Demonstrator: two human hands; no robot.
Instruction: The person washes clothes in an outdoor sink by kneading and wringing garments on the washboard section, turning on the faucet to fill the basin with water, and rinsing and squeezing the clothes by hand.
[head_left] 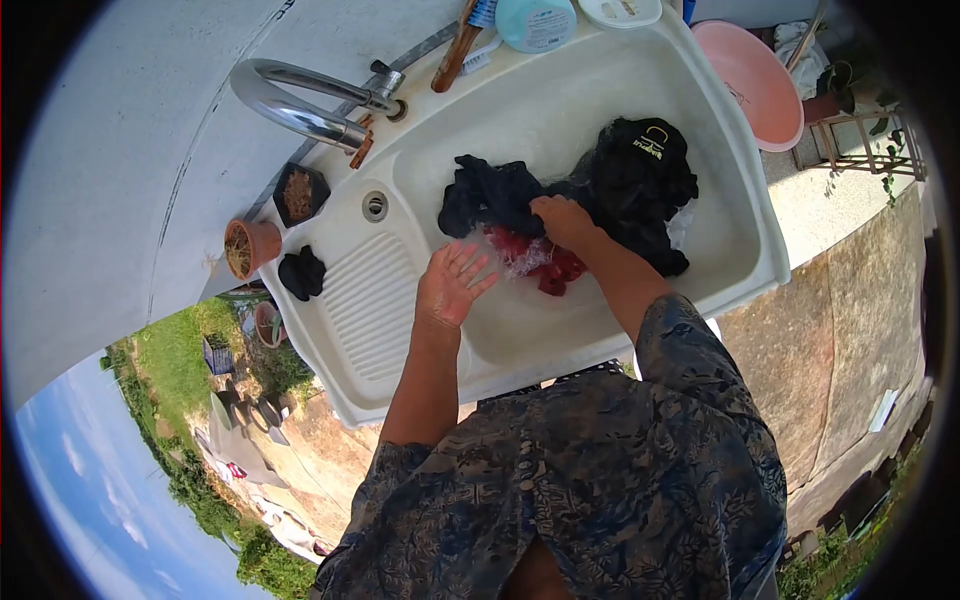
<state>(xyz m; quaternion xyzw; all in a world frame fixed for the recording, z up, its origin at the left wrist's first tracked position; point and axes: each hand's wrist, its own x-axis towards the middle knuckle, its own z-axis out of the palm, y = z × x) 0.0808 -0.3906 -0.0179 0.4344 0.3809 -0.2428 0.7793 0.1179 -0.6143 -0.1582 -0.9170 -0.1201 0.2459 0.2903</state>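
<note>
My left hand [455,285] is palm up with its fingers apart, empty, at the near left edge of the basin of a white sink [742,170]. My right hand [566,222] has its fingers curled on a dark navy garment [485,195], which lies wet and crumpled. Beneath that hand a red garment [550,270] shows, partly under splashing water. To the right of it rests a black garment [640,170] with a small yellow print. Part of the red garment is hidden by my right forearm.
A curved metal faucet [290,100] stands at the back left, near a drain [375,207] and a ribbed washboard [365,300]. A small black cloth [301,273] lies beside the ribs. Behind the basin are a brush [458,50] and a blue bottle [537,22]. A pink basin [755,85] stands right.
</note>
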